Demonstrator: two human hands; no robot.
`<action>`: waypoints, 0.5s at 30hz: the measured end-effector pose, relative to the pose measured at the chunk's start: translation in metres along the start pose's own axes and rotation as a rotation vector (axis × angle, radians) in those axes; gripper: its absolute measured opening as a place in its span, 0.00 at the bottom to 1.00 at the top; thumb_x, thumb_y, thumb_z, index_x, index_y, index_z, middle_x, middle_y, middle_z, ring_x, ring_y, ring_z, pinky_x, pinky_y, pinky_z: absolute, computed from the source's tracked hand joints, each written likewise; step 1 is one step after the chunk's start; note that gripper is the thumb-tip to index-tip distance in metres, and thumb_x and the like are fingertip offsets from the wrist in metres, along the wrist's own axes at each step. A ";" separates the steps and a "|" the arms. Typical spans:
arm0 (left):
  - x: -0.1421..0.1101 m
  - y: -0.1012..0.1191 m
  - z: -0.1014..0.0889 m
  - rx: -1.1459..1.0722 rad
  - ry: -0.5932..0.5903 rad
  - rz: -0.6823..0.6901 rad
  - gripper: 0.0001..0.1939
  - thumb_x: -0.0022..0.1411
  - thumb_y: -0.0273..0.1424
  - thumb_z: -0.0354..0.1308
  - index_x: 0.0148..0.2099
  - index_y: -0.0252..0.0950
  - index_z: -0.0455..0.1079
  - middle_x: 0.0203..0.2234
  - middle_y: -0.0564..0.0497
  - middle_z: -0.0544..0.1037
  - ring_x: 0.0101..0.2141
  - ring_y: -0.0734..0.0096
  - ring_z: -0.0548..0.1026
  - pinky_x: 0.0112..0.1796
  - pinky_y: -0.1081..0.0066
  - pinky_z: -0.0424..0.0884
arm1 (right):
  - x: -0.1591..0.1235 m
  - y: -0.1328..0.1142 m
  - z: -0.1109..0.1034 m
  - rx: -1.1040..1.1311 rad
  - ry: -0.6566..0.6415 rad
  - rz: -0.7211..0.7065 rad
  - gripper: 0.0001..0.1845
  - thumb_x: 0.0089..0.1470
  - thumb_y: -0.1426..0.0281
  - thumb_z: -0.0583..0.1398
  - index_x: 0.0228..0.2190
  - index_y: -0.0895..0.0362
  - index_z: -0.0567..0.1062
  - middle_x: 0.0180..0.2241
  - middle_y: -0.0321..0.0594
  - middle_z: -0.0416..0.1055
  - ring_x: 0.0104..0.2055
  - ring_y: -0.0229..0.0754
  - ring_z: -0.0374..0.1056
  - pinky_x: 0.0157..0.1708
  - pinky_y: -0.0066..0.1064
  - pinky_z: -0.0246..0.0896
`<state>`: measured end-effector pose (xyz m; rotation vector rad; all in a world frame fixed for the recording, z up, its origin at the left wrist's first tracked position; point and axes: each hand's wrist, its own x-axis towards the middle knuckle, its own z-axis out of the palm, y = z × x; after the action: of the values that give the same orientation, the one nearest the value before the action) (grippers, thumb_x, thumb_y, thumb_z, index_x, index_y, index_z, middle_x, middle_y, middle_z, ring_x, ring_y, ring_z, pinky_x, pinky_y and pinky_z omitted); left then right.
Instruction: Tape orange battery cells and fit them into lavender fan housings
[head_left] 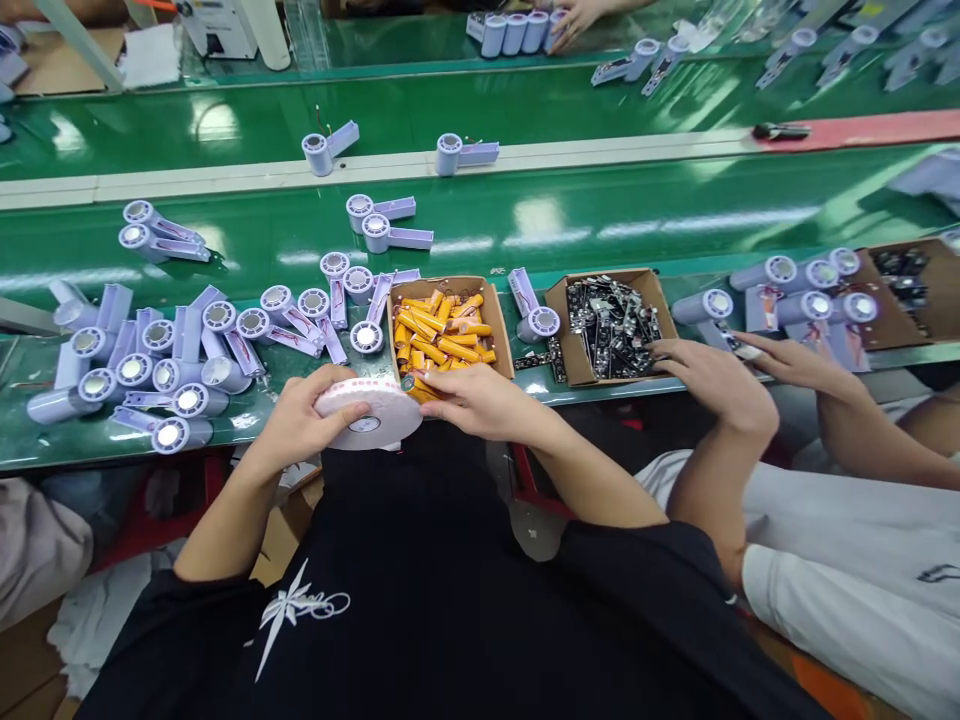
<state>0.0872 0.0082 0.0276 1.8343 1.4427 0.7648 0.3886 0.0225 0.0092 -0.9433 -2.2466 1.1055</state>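
My left hand (309,420) grips a wide white roll of tape (386,420) with reddish print along its edge, thumb across the flat face. Close against the roll's right side, my right hand (472,400) pinches an orange cylindrical battery (420,388), whose end points toward the tape. Whether the battery touches the tape I cannot tell. Just behind both hands is a cardboard box (504,335) heaped with orange batteries (442,325) with thin wires. Lilac handheld fan bodies (176,375) lie crowded on the bench to the left of my left hand.
Right of the batteries, another cardboard box (574,355) holds small black circuit boards (619,325). A co-worker's hand (712,380) reaches beside it, near more lilac fan bodies (802,305). Beyond runs a green conveyor belt (600,220) with a pale rail (225,175). Another person's hand (577,20) is at the far side.
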 end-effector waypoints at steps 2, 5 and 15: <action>0.000 -0.001 0.004 -0.103 0.085 0.030 0.21 0.57 0.51 0.73 0.40 0.40 0.78 0.33 0.51 0.82 0.32 0.64 0.77 0.37 0.67 0.73 | -0.001 -0.002 0.015 0.242 0.180 0.040 0.20 0.66 0.53 0.69 0.52 0.52 0.80 0.47 0.47 0.86 0.52 0.55 0.83 0.56 0.46 0.78; -0.012 -0.005 0.024 -0.305 0.300 0.046 0.24 0.58 0.53 0.74 0.41 0.40 0.74 0.32 0.53 0.80 0.31 0.67 0.76 0.34 0.69 0.72 | -0.005 -0.004 0.040 0.682 0.579 0.104 0.31 0.61 0.42 0.69 0.53 0.49 0.74 0.47 0.46 0.85 0.52 0.54 0.83 0.54 0.49 0.82; 0.127 0.024 0.054 -0.054 -0.356 0.163 0.38 0.57 0.54 0.73 0.63 0.40 0.76 0.57 0.43 0.83 0.53 0.53 0.82 0.55 0.60 0.77 | 0.008 0.052 -0.094 0.380 0.981 -0.002 0.32 0.70 0.40 0.57 0.66 0.43 0.65 0.66 0.46 0.74 0.70 0.55 0.72 0.61 0.52 0.79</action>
<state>0.1710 0.1205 0.0192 1.9463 1.0467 0.5139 0.4644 0.0986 0.0213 -1.0071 -1.1968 0.7625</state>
